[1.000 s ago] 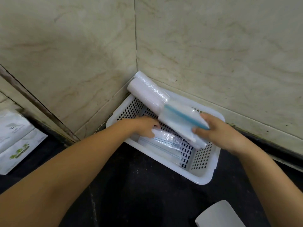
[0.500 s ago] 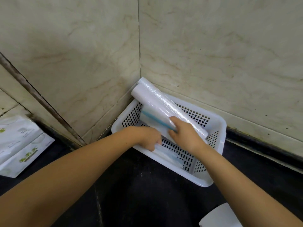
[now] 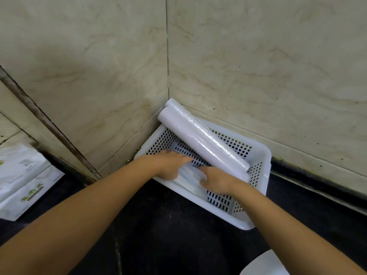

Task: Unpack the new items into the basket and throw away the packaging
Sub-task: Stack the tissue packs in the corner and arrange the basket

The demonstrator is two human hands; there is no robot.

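— While both hands sit inside the basket (image 3: 258, 197), what are they doing?
— Left hand (image 3: 168, 165) and right hand (image 3: 216, 180) press flat, fingers spread, on clear flat packets (image 3: 190, 175) by its near wall.
— And beyond them?
— Two film-wrapped rolls (image 3: 202, 141) lean across the basket's far corner. Printed pouches (image 3: 21, 179) left of the basket look undealt with; I'd judge it partway.
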